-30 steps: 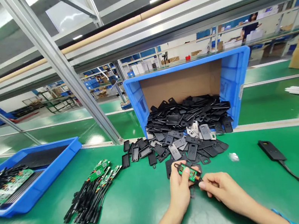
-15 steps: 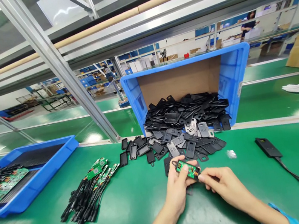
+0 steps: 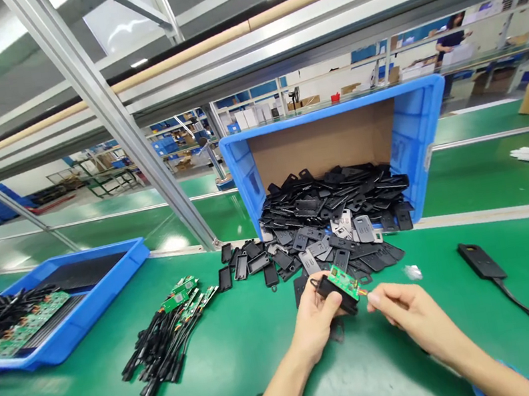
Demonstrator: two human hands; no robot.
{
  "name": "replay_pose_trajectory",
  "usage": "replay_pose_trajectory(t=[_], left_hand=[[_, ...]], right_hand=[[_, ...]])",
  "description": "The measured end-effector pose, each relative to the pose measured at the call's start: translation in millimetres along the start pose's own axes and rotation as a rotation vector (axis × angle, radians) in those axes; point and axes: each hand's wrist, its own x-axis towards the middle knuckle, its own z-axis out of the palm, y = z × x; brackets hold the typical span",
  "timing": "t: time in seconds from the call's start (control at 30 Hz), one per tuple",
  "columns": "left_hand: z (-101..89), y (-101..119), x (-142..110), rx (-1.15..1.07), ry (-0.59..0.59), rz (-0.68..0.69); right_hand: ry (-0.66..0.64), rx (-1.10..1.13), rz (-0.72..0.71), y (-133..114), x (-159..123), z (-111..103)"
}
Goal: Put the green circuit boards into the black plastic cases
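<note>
My left hand (image 3: 315, 321) is closed round a black plastic shell (image 3: 335, 292) with a small green circuit board (image 3: 344, 280) seated in it. My right hand (image 3: 408, 312) pinches the right end of the board, at its wire end. Both hands hover over the green bench, just in front of a spill of black shells (image 3: 314, 254) from a tipped blue crate (image 3: 416, 132).
A bundle of green boards with black cables (image 3: 166, 339) lies to the left. A blue tray (image 3: 101, 286) holding more of them sits far left. One closed black unit with cable (image 3: 480, 260) lies on the right. A slanted metal post (image 3: 134, 145) rises behind.
The shell and board have been lifted and tilted up. My right hand has slid a little to the right, pinching the board's end.
</note>
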Motion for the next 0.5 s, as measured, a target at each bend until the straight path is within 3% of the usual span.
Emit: replay_pose_trajectory(t=[0.2,0.5], left_hand=[[5.0,-1.7,-3.2,-0.027,-0.064,0.017],[7.6,1.2,-4.6,-0.074,-0.068,-0.017]], right_hand=[[0.046,-0.323,-0.180,4.3,-2.4,9.4],[0.015,-0.481,-0.320,3.7,-3.4,8.1]])
